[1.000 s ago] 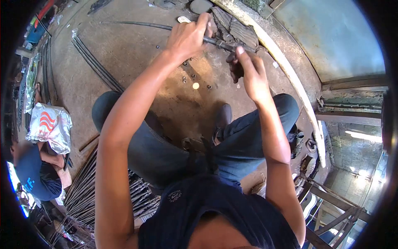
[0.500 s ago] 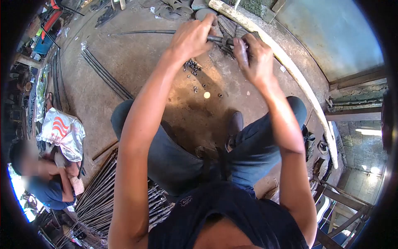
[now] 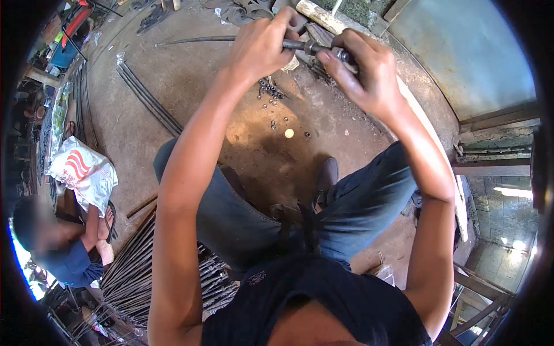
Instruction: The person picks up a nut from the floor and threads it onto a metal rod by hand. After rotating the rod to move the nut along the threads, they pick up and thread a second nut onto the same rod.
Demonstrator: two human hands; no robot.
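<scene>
My left hand (image 3: 259, 49) is closed around a long dark metal rod (image 3: 199, 40), which runs out to the left past the knuckles. Between my hands, a thicker metal collar (image 3: 310, 46) sits on the rod. My right hand (image 3: 372, 72) is closed on the rod's right end, with thumb and fingers on either side. A shiny nut-like piece (image 3: 344, 55) shows between those fingers; the palm side is hidden. On the floor below lie several small metal nuts (image 3: 271, 90).
Long rods (image 3: 147, 98) lie on the floor to the left, and a large bundle of rods (image 3: 135, 265) beside my leg. A pale pole (image 3: 421, 106) curves along the right. At left sits another person (image 3: 69, 254) near a white sack (image 3: 82, 173).
My right hand has shifted right and turned, uncovering the collar and the shiny piece at the rod's end. My left hand keeps its grip. The other person's arm has moved.
</scene>
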